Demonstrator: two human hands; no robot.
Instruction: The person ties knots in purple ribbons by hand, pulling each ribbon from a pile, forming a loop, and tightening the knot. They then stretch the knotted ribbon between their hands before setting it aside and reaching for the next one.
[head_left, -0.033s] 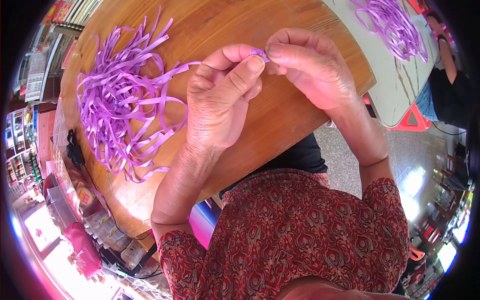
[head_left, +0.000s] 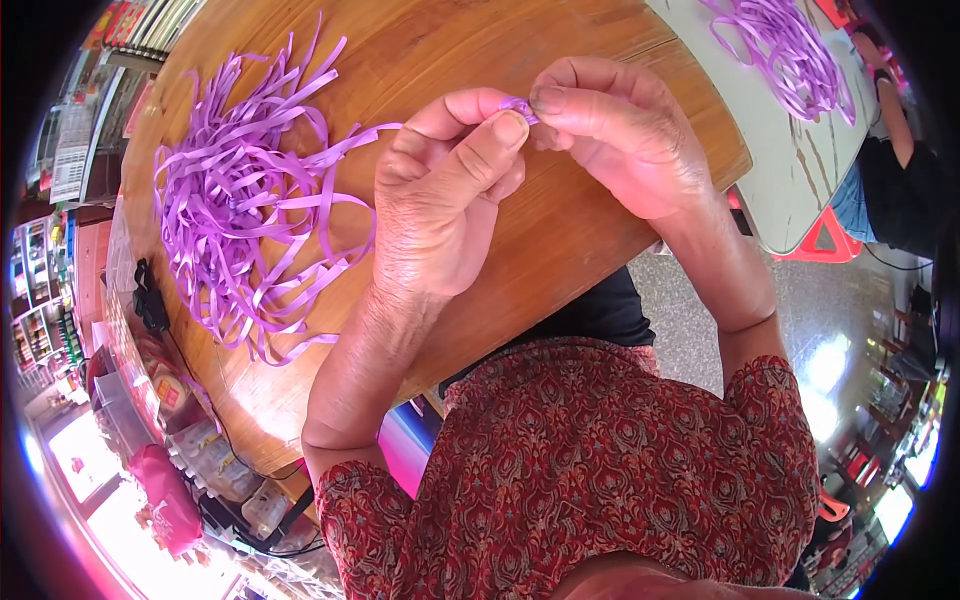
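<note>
Above the wooden table, a purple ribbon point(head_left: 517, 107) is pinched between my two hands, where it bunches into a small loop or knot. My left hand point(head_left: 445, 180) closes thumb and forefinger on it. On the other side, my right hand point(head_left: 630, 130) pinches its end with thumb and fingertips. A strip of ribbon runs from behind my left hand toward a tangled pile of purple ribbons point(head_left: 235, 190) on the left of the table. How the held piece is looped is too small to make out.
The round-edged wooden table point(head_left: 560, 225) fills the middle. At the far right, a whitish table point(head_left: 790, 190) bears another bundle of purple ribbons point(head_left: 790, 60); a person in dark clothing point(head_left: 905, 185) is beside it. A black cable point(head_left: 150, 300) and plastic containers point(head_left: 215, 460) line the left edge.
</note>
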